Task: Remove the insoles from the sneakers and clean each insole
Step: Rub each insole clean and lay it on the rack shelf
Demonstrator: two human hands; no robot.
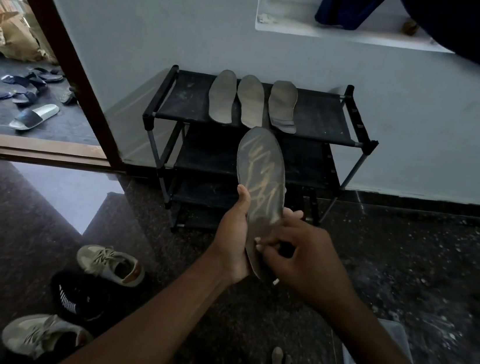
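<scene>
Dark, tan-streaked insole point(259, 184) is standing toe-up at centre, the left hand point(233, 236) gripping its 9 o'clock edge and the right hand point(305, 257) pinching its heel, while three grey insoles point(251, 100) are lying on the shoe rack point(320, 119) at 12 o'clock.

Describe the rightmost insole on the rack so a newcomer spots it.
A black shoe rack stands against the pale wall, with three grey insoles side by side on its top shelf. The rightmost insole sits slightly apart from the other pair and alone has stepped ridges across its near end.
</scene>
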